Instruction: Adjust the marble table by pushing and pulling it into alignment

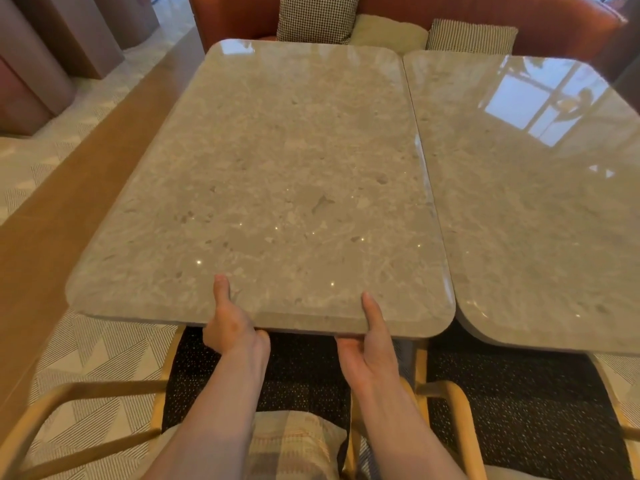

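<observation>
A grey marble table with rounded corners fills the middle of the head view. My left hand grips its near edge, thumb on top and fingers hidden underneath. My right hand grips the same edge further right, thumb on top as well. A second marble table stands directly to the right, its side edge close along the first table's. A narrow wedge-shaped gap opens between their near corners, and the near edge of the right table sits closer to me.
Two wooden chairs with dark speckled seats, one below my arms and one to the right. An orange sofa with cushions lines the far side. A wooden floor strip runs along the left.
</observation>
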A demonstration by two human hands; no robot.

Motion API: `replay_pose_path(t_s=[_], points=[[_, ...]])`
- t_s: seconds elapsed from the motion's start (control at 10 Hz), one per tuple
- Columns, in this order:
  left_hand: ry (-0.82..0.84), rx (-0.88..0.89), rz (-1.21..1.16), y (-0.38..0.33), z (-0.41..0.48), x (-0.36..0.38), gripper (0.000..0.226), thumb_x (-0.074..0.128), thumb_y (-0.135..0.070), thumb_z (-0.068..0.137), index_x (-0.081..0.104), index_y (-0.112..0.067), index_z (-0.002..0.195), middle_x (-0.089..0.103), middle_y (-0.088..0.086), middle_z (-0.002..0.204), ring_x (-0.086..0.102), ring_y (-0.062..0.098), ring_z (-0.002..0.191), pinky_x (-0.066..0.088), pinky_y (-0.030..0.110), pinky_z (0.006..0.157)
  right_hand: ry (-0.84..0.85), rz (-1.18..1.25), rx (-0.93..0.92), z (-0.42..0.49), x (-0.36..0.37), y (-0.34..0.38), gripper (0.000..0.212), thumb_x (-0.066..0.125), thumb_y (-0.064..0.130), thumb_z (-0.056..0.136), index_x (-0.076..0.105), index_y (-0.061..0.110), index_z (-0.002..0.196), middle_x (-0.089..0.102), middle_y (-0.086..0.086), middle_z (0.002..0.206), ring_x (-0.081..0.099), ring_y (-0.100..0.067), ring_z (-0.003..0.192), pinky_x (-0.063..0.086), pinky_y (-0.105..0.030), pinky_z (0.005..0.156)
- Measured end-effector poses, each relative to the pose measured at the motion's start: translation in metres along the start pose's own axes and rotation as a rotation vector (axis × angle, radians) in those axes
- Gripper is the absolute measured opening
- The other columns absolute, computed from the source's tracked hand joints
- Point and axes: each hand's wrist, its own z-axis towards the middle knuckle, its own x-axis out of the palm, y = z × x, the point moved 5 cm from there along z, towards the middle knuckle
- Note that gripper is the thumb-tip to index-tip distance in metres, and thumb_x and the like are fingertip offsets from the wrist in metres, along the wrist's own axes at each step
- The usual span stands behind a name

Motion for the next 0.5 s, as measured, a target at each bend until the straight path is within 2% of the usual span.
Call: replay_pose_path(t_s=[0.1, 0.2, 0.3, 0.4, 0.5], points=[[0.07, -0.043, 0.013, -0.003, -0.011, -0.002, 0.04, 0.094, -0.044, 0.083, 0.068, -0.027, 0.108, 0.079, 0.004, 0.115, 0.079, 0.025, 0.105, 0.068, 0.049, 0.089, 0.017, -0.016, 0.019, -0.005, 0.001, -0.001, 0.043, 0.077, 0.014, 0.085, 0.065, 0.02, 0.125, 0.077, -0.017, 0.131, 0.068, -0.035, 0.13, 0.046, -0.056, 0.121], [0.198, -0.154, 0.033, -0.012, -0.024, -0.008, 0.052, 0.083, -0.039, 0.095, 0.061, -0.019, 0.138, 0.076, 0.012, 0.128, 0.075, 0.03, 0.119, 0.062, 0.054, 0.107, 0.013, -0.056, 0.099, -0.019, -0.003, -0.003, 0.045, 0.072, 0.023, 0.099, 0.056, 0.017, 0.14, 0.069, -0.02, 0.14, 0.062, -0.036, 0.137, 0.041, -0.055, 0.126], [0.262, -0.22, 0.028, -0.022, -0.048, -0.021, 0.056, 0.07, -0.025, 0.106, 0.05, -0.011, 0.157, 0.069, 0.02, 0.143, 0.067, 0.033, 0.137, 0.052, 0.049, 0.12, -0.037, -0.158, 0.153, -0.049, -0.01, -0.003, 0.063, 0.066, 0.034, 0.104, 0.043, 0.007, 0.157, 0.055, -0.022, 0.155, 0.046, -0.037, 0.154, 0.032, -0.049, 0.132], [0.29, -0.158, 0.139, -0.023, -0.075, -0.035, 0.055, 0.064, -0.02, 0.11, 0.046, -0.008, 0.16, 0.057, 0.021, 0.159, 0.055, 0.033, 0.152, 0.043, 0.046, 0.129, -0.02, -0.338, 0.107, -0.076, -0.015, 0.001, 0.061, 0.06, 0.03, 0.108, 0.042, 0.002, 0.159, 0.053, -0.022, 0.158, 0.048, -0.036, 0.152, 0.035, -0.047, 0.129], [0.435, -0.056, 0.195, -0.044, -0.12, -0.048, 0.066, 0.067, -0.038, 0.106, 0.044, -0.014, 0.163, 0.051, 0.017, 0.166, 0.048, 0.033, 0.157, 0.036, 0.05, 0.133, 0.167, -0.467, -0.068, -0.118, 0.007, 0.028, 0.046, 0.068, 0.037, 0.098, 0.063, 0.019, 0.14, 0.068, -0.013, 0.145, 0.063, -0.024, 0.134, 0.042, -0.044, 0.125]])
